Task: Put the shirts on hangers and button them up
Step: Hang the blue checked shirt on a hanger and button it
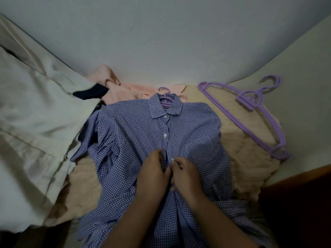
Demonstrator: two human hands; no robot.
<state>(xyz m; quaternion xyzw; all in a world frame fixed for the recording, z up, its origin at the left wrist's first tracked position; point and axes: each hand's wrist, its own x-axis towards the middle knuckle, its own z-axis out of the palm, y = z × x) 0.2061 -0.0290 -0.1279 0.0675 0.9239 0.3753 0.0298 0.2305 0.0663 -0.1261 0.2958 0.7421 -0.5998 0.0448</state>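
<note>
A blue checked shirt point(136, 133) lies face up on the bed, collar toward the wall, with a purple hanger point(165, 97) inside it; only the hook and neck show at the collar. Its upper white buttons are fastened. My left hand point(152, 173) and my right hand point(185, 173) meet at the shirt's front placket about halfway down, fingers curled and pinching the fabric edges together. Whatever is between the fingertips is hidden by the hands.
Purple spare hangers point(250, 111) lie on the beige blanket point(247, 158) to the right. A pink shirt point(125, 90) is bunched at the wall behind the collar. A pale grey-beige garment point(35, 122) covers the left side. A dark wooden edge point(295, 179) borders the bed at right.
</note>
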